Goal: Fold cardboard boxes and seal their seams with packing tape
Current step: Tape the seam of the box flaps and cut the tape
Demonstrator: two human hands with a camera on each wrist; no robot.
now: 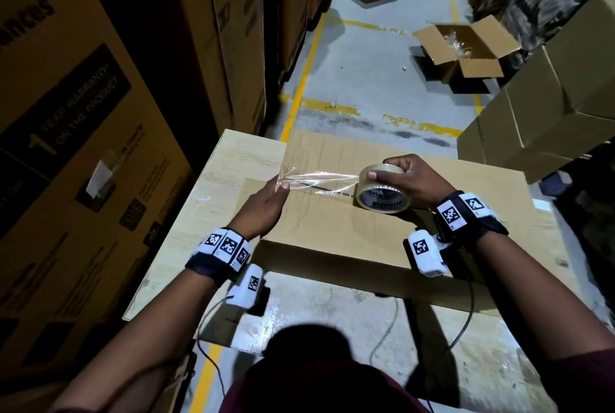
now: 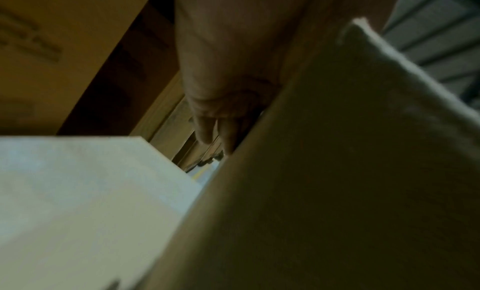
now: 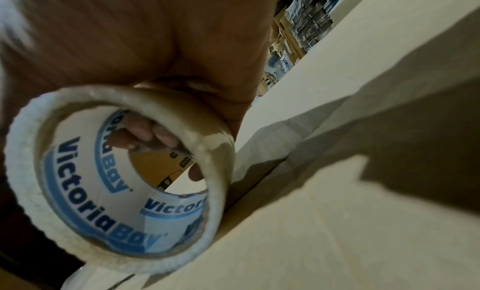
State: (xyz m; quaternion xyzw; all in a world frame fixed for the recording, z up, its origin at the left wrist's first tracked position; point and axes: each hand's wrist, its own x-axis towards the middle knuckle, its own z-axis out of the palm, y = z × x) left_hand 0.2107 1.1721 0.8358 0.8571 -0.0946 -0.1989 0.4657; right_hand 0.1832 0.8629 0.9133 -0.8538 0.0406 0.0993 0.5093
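Gripping the tape roll (image 1: pixel 382 189) from above, the right hand (image 1: pixel 414 181) curls its thumb over the near side and its fingers over the far rim; in the right wrist view the fingertips (image 3: pixel 145 134) show through the roll's hollow core. The roll is clear tape on a white core printed in blue with "Victoria Bay", and it stands on edge, its lower rim on the top of the cardboard box (image 1: pixel 349 223) beside the middle seam. From the roll a strip of clear tape (image 1: pixel 319 178) runs out leftward, shiny and puckered into creases toward its free end. The left hand (image 1: pixel 266 203) pinches that free end between thumb and fingertips, held just above the box's left edge. The left wrist view is dim and blurred and shows only the hand's underside (image 2: pixel 228 69) beside a cardboard edge.

The box is plain brown, its top flaps folded flat, and it lies on a pale wooden table (image 1: pixel 216 186). Past the table, an open box (image 1: pixel 466 46) with crumpled plastic inside sits on the grey floor (image 1: pixel 359 73) with yellow lines. Stacked printed cartons (image 1: pixel 83 113) stand at the left.
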